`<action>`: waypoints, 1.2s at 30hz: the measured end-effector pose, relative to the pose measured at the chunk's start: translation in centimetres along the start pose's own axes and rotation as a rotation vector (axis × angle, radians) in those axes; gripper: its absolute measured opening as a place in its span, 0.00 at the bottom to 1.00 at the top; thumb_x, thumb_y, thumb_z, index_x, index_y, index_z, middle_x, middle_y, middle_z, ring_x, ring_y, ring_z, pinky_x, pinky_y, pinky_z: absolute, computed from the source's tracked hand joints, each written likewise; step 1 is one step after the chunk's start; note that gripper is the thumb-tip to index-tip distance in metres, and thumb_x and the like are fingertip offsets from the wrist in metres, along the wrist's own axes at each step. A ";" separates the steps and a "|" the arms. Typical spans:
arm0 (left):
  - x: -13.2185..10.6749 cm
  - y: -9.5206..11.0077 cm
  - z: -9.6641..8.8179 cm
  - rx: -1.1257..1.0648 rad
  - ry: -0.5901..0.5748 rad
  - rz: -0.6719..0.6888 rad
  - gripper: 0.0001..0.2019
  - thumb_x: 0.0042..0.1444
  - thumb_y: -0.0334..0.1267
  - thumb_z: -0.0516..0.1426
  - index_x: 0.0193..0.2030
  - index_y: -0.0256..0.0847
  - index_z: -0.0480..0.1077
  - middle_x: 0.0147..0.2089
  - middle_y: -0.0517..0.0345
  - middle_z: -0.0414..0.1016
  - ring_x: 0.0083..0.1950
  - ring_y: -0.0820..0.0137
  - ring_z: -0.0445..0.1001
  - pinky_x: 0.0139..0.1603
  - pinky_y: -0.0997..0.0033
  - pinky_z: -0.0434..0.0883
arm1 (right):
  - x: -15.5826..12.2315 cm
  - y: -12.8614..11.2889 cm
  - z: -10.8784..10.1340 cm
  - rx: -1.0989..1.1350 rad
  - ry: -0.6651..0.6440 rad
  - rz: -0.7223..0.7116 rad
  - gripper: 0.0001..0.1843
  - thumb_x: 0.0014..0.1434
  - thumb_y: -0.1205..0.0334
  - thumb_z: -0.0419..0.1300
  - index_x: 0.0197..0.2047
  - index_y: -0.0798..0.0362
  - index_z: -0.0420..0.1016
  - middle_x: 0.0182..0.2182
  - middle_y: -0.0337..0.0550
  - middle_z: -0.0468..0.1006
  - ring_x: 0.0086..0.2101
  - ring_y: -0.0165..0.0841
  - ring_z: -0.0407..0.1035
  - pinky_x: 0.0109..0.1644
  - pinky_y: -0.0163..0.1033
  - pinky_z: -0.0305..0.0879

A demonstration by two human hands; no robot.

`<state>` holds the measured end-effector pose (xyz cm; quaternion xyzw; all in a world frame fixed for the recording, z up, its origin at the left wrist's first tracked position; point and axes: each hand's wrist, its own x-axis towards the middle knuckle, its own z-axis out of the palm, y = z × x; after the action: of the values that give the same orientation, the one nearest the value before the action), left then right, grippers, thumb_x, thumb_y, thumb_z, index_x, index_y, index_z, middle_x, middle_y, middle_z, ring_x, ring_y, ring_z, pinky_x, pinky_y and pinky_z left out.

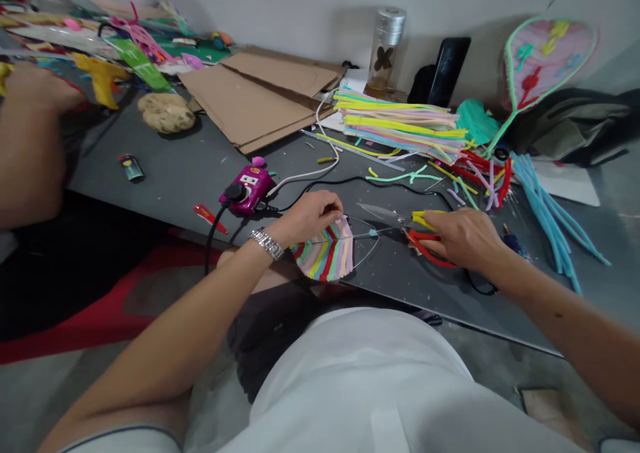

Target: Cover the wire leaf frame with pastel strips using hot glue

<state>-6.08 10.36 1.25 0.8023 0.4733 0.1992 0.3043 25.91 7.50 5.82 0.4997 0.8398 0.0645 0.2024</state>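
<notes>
My left hand (311, 214), with a metal watch at the wrist, is closed at the upper edge of a striped pipe-cleaner piece (327, 252). The piece has slanting rows of red, yellow, green, pink and blue, and a bare wire loop (371, 256) extends from its right end. My right hand (467, 236) grips scissors (387, 214) with one yellow and one red handle. Their blades point left, just above the wire loop. Whether the blades touch anything I cannot tell. My left fingertips are partly hidden behind the hand.
Pipe cleaners (400, 123) lie bundled at the back, with a blue bunch (550, 220) at right. A purple power socket (246, 190) trails cables across the table. Cardboard (260, 96), a bottle (387, 50) and a phone (449, 70) stand behind. Another person's arm (30, 140) is at left.
</notes>
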 end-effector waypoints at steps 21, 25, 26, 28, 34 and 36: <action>4.3 -0.8 -2.0 0.198 0.287 -0.092 0.14 0.60 0.47 0.56 0.39 0.43 0.79 0.41 0.52 0.84 0.41 0.60 0.80 0.48 0.62 0.72 | -7.3 7.1 3.5 0.257 0.196 0.563 0.31 0.62 0.29 0.51 0.43 0.48 0.79 0.28 0.46 0.82 0.28 0.39 0.72 0.30 0.38 0.47; 6.4 -2.2 -2.1 0.219 0.373 -0.109 0.17 0.58 0.43 0.55 0.48 0.42 0.80 0.53 0.48 0.83 0.48 0.57 0.80 0.52 0.60 0.73 | -8.1 7.6 3.9 0.249 0.105 0.606 0.32 0.62 0.28 0.52 0.42 0.48 0.78 0.30 0.46 0.83 0.31 0.40 0.74 0.31 0.39 0.47; 6.4 -2.3 -2.0 0.229 0.396 -0.106 0.17 0.58 0.43 0.55 0.49 0.43 0.80 0.53 0.48 0.83 0.48 0.57 0.80 0.51 0.60 0.73 | -8.2 7.6 4.0 0.252 0.085 0.605 0.32 0.61 0.27 0.52 0.43 0.48 0.78 0.31 0.46 0.83 0.31 0.40 0.75 0.31 0.38 0.47; 6.0 -2.2 -1.9 0.244 0.436 -0.123 0.14 0.59 0.44 0.56 0.45 0.43 0.80 0.48 0.49 0.84 0.44 0.58 0.80 0.47 0.61 0.72 | -8.1 7.4 4.1 0.257 0.060 0.590 0.33 0.61 0.26 0.52 0.43 0.47 0.78 0.32 0.46 0.84 0.32 0.41 0.76 0.31 0.39 0.47; 2.5 0.0 -2.3 0.226 0.513 -0.100 0.11 0.61 0.50 0.59 0.36 0.46 0.76 0.32 0.62 0.80 0.31 0.64 0.75 0.35 0.67 0.66 | -5.3 6.7 3.9 0.286 0.073 0.491 0.32 0.63 0.28 0.52 0.45 0.48 0.78 0.35 0.47 0.85 0.35 0.41 0.78 0.33 0.39 0.51; 0.9 0.8 -2.5 0.211 0.510 -0.101 0.10 0.61 0.49 0.58 0.36 0.48 0.74 0.31 0.65 0.79 0.30 0.65 0.74 0.33 0.67 0.67 | -3.4 6.5 3.8 0.318 0.074 0.495 0.33 0.62 0.27 0.52 0.45 0.48 0.78 0.37 0.49 0.86 0.37 0.42 0.78 0.34 0.39 0.55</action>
<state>-6.69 11.62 3.62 0.7288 0.5923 0.3288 0.0999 34.16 7.37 5.35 0.7120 0.6988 -0.0023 0.0687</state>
